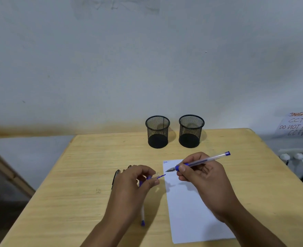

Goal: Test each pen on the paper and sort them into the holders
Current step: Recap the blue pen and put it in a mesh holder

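Right hand (203, 177) grips uncapped pen (198, 162), tip just above paper (191, 207). Left hand (136, 182) pinches cap (156, 176). Holders (157, 131) stand beyond. Risk: unpinned paper sliding under the stroke.

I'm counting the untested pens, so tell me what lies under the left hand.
Under the left hand, a white pen with a blue end pokes out toward the near edge, and a dark pen shows at its far side. The hand hides their middles and anything else.

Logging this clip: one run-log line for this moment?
right hand: holds uncapped blue pen over white paper | left hand: pinches cap | black mesh holders: empty
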